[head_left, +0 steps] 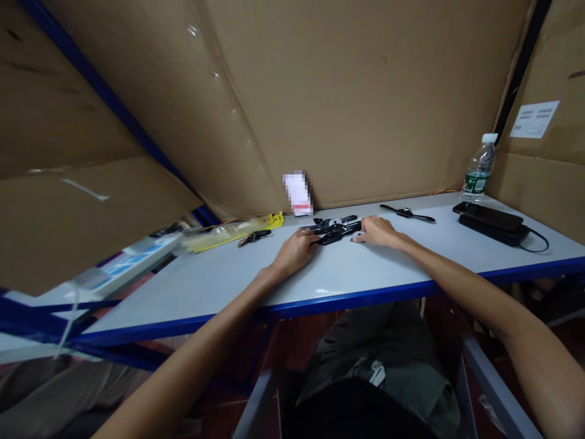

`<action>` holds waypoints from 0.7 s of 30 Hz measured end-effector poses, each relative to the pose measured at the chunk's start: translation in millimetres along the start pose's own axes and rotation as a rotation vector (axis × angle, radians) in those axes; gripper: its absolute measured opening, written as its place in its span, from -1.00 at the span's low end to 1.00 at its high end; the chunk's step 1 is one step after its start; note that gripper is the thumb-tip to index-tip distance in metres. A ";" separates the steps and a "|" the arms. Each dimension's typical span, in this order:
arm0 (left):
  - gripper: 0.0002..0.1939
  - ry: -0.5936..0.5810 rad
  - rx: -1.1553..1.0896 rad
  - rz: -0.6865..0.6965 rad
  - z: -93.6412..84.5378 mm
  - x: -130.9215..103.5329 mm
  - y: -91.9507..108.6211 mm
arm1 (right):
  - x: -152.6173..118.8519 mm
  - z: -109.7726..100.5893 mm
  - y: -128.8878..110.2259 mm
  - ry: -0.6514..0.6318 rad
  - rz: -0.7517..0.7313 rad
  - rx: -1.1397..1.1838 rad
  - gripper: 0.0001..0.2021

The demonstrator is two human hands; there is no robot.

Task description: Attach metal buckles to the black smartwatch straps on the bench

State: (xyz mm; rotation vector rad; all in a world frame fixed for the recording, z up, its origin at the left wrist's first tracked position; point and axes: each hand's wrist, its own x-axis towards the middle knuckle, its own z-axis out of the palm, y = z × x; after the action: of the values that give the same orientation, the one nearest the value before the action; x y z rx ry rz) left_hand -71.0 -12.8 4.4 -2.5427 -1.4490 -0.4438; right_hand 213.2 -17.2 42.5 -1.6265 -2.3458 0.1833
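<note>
Some yellow material [277, 219]: 9 o'clock from tabletop [329, 274] centre. Left hand [295, 249]: fingers against left side of black parts [337, 231], which lie at centre between hands; closure cannot be told. Right hand [377, 231]: fingers at right end; closure likewise indistinct. Slim black piece [406, 213]: 2 o'clock. Bottle [478, 177]: upright, 2 o'clock, farther out. Phone [489, 215]: 3 o'clock.

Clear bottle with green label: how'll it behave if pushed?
The bottle stands tall on a narrow base, so a high push could tip it. Its round body would probably roll once down. The clear plastic looks thin, so it may dent if squeezed.
</note>
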 end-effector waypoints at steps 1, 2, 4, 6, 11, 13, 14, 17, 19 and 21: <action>-0.61 -0.002 -0.006 -0.002 -2.0 -7.9 -2.1 | 2.6 -2.8 2.9 -0.020 0.029 0.046 -0.70; -0.61 0.001 -0.014 -0.002 -4.4 -17.1 -4.9 | 4.8 -5.8 6.2 -0.038 0.044 0.105 -0.75; -0.61 0.014 -0.037 0.001 -10.1 -36.5 -9.9 | 7.5 -12.0 12.6 -0.062 0.042 0.274 -0.86; -0.61 0.027 -0.068 0.017 -16.1 -52.7 -9.4 | 7.7 -16.6 15.3 -0.065 0.005 0.525 -0.85; -0.63 -0.025 -0.113 0.195 -24.1 -49.9 30.8 | 2.7 -13.8 0.9 -0.081 -0.102 0.919 -0.79; -0.61 -0.043 -0.134 0.280 -23.1 -34.5 51.6 | 1.1 -8.3 -3.2 -0.124 -0.104 0.907 -0.81; -0.61 -0.043 -0.136 0.313 -21.9 -26.8 60.0 | 0.7 -5.8 -3.0 -0.144 -0.093 0.890 -0.83; -0.61 -0.012 -0.137 0.340 -16.4 -11.9 72.5 | -0.2 -2.5 4.1 -0.178 -0.022 0.849 -0.84; -0.63 0.012 -0.160 0.317 -12.3 -10.1 72.1 | -1.1 -3.7 9.8 -0.208 0.004 0.846 -0.84; -0.64 0.030 -0.188 0.293 -9.1 -11.7 68.9 | -2.0 -5.6 12.9 -0.229 -0.003 0.866 -0.86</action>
State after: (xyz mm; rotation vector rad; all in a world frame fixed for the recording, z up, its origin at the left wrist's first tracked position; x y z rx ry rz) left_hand -18.8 -60.1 8.3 -2.8211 -1.0438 -0.5894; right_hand 227.1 -14.7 44.1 -1.1856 -1.9426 1.2366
